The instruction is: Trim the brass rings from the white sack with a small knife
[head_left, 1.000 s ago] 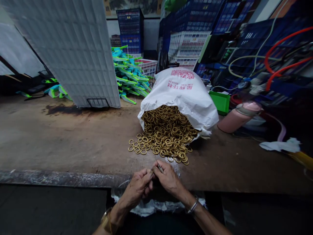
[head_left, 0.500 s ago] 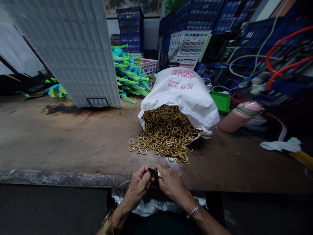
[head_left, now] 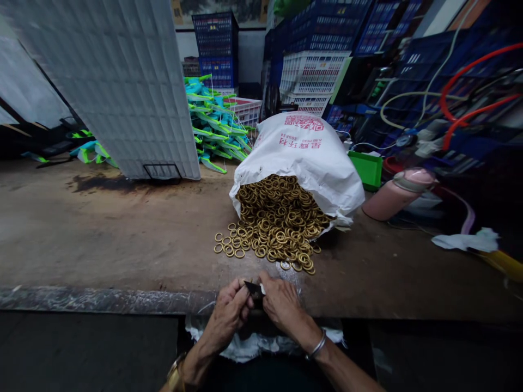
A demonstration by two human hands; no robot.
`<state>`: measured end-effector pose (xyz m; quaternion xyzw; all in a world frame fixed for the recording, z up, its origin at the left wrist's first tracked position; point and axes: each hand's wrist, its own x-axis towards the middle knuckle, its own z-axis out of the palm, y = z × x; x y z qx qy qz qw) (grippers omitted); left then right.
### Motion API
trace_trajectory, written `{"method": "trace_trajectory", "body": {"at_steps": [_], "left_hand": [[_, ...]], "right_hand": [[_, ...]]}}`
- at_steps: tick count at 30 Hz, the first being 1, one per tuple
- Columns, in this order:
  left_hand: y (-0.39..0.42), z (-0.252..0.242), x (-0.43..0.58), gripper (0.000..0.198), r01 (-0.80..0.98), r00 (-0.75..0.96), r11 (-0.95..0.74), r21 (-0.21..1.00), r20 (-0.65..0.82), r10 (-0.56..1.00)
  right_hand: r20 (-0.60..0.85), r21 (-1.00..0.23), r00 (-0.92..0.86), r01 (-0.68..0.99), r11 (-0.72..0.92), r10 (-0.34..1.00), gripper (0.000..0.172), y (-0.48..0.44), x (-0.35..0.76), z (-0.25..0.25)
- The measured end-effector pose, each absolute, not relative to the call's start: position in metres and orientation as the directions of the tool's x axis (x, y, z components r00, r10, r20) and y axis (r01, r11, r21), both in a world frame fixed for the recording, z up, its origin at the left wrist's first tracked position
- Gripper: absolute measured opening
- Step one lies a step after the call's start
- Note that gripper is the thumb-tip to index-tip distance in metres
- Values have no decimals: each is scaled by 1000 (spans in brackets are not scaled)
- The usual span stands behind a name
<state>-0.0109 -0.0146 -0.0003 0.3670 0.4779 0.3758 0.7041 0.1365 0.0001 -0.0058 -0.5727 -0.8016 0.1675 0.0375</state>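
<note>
Pink bottle, green tray, crates

Head-worn camera; faces forward and down; workbench spreads just ahead.

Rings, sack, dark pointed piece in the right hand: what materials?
Rings: probably metal, brass-like or brass-coloured; dull gold with small highlights. Coated plastic isn't ruled out.
Sack: likely plastic, perhaps woven; white, red-printed, with stiff creases and a ragged mouth.
Dark pointed piece in the right hand: possibly metal, given its thin, flat, sharp outline; too dark to confirm.
</note>
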Motion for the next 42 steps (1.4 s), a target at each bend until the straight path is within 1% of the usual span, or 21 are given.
{"method": "trace_trajectory", "body": {"at_steps": [3, 8, 12, 15, 17, 20, 22, 26, 29, 32, 34, 35, 37, 39, 40, 42], "left_hand": [[-19, 4, -14, 34, -251, 282, 477, 842, -407, 869], [-28, 13, -12, 32, -362, 377, 553, 751, -425, 823], [-24, 10, -11, 31, -459, 312, 516, 723, -413, 856], [-20, 8, -14, 24, -509, 279, 485, 712, -396, 875], [-19, 8, -17, 18, -547, 291, 502, 670, -411, 864], [-19, 8, -20, 23, -604, 338, 537, 589, -421, 842], [-18, 6, -21, 21, -625, 366, 550, 553, -415, 833], [-14, 5, -19, 21, -638, 358, 556, 534, -434, 827], [-7, 7, -17, 23, -617, 345, 559, 554, -448, 825], [1, 9, -15, 27, -591, 316, 549, 591, -456, 832], [5, 8, -12, 27, -538, 229, 505, 675, -460, 858], [6, 7, -10, 25, -483, 158, 462, 744, -445, 881], [8, 3, -6, 20, -304, 9, 320, 897, -333, 943], [9, 0, -3, 17, -109, -59, 148, 983, -155, 986], [9, -1, -1, 18, -39, -45, 77, 996, -78, 996], [8, -1, 1, 18, 37, 33, -4, 999, 3, 999]], "right_hand": [[-96, -279, -289, 926, 253, 953, 30, 6, 133, -11], [-64, -237, -134, 965, 115, 989, 24, 29, 130, -2], [9, -220, -97, 971, 96, 995, 27, 44, 128, 2], [6, -168, -87, 982, 87, 996, 23, 51, 126, -1], [-2, -149, -81, 986, 80, 997, 20, 52, 125, -1], [-7, -184, -67, 981, 64, 998, 18, 53, 127, 0], [5, -234, -65, 970, 64, 998, 17, 52, 130, 0], [80, -366, -106, 922, 128, 991, 19, 48, 138, -4], [81, -488, -129, 859, 152, 988, 19, 44, 143, -7], [34, -635, -99, 767, 98, 994, 10, 44, 146, -7], [-25, -746, -69, 665, 28, 997, 4, 45, 147, -5], [-63, -804, -65, 594, -12, 996, 4, 45, 147, -4], [-162, -900, -87, 421, -111, 983, 6, 44, 147, -1], [-268, -938, -132, 263, -227, 954, 8, 41, 147, 3], [-322, -935, -154, 205, -289, 934, 9, 39, 147, 5], [-417, -908, -195, 130, -398, 888, 12, 35, 146, 7]]}}
